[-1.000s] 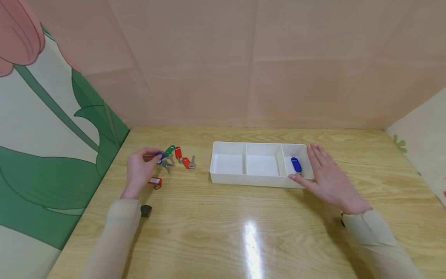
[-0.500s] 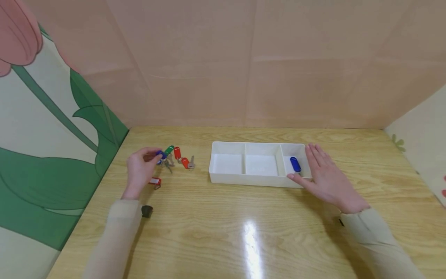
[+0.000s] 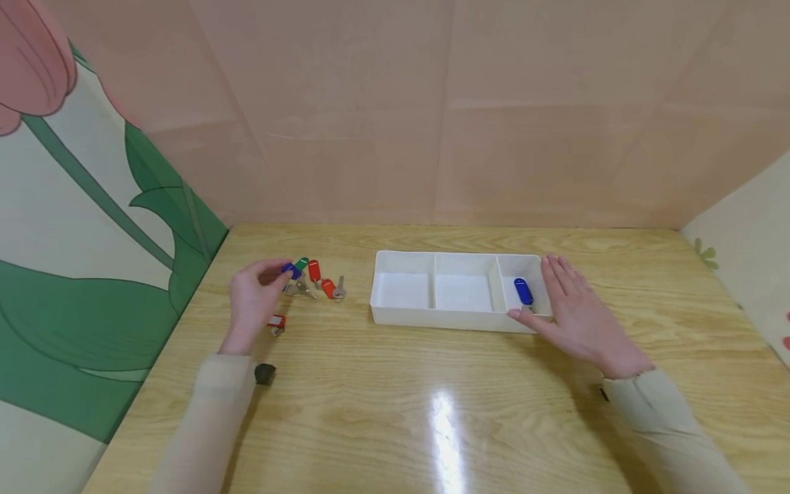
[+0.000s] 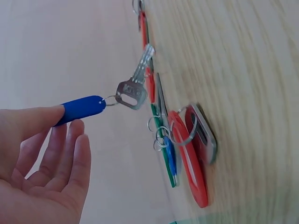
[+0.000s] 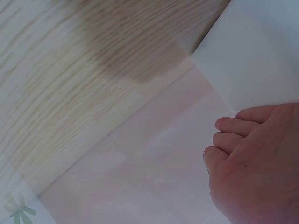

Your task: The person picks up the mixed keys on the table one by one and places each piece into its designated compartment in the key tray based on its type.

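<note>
My left hand (image 3: 254, 295) pinches a blue key tag (image 4: 84, 109) between thumb and fingertips. From its ring a silver key (image 4: 133, 91) sticks out, held above the table in the left wrist view. Below lie more tagged keys: a green tag (image 3: 302, 263), red tags (image 3: 315, 269) and another blue tag (image 4: 170, 156). My right hand (image 3: 586, 322) lies with straight fingers along the right end of a white three-compartment tray (image 3: 450, 320), its thumb over the front wall. Another blue key tag (image 3: 523, 291) sits in the tray's right compartment.
One red key tag (image 3: 277, 321) lies nearer me, beside the left wrist. A small dark object (image 3: 265, 374) shows by the left sleeve. Behind the wooden table (image 3: 370, 412) rises a pinkish wall (image 3: 370, 123); a painted wall (image 3: 123, 226) borders its left side.
My left hand has shifted slightly right, bringing the blue key tag up with its key from among the others. The right hand and the tray stay in place.
</note>
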{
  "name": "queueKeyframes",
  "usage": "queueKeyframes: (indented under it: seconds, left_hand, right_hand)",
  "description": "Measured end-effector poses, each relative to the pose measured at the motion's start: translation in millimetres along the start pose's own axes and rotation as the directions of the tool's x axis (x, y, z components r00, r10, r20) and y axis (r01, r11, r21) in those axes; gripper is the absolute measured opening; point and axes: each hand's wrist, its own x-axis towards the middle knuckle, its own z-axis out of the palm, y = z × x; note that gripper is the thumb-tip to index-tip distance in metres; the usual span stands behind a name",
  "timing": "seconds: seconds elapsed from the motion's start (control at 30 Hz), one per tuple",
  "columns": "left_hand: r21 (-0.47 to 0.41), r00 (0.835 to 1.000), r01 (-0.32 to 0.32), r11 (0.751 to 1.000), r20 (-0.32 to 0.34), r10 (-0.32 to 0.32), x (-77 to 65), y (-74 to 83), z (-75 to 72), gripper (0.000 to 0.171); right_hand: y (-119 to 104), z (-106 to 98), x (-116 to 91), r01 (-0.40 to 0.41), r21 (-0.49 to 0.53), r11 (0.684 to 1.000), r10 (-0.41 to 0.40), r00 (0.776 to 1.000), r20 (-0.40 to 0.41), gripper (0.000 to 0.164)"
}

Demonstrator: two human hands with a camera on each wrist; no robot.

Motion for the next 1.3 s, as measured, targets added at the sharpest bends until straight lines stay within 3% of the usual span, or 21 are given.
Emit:
queueKeyframes:
  seconds: [0.5, 0.97, 1.3]
  left_hand:
    - [-0.080, 0.997, 0.004, 0.997, -0.071, -0.009, -2.7, 13.7, 6.0, 0.021]
    - [-0.211, 0.999, -0.035, 0.977, -0.040, 0.027, -5.5, 27.7, 14.7, 0.019]
    - [-0.231, 0.999, -0.037, 0.972, -0.019, 0.033, -8.7, 38.6, 21.3, 0.018]
  right_hand:
    - [-0.1, 0.8, -0.8, -0.008, 0.010, 1.000, 0.008, 1.000, 0.001, 0.109]
    - [-0.9, 0.3, -0.4, -0.003, 0.009, 1.000, 0.003, 1.000, -0.008, 0.109]
    - [-1.4, 0.1, -0.8, -0.004, 0.013, 1.000, 0.004, 1.000, -0.007, 0.108]
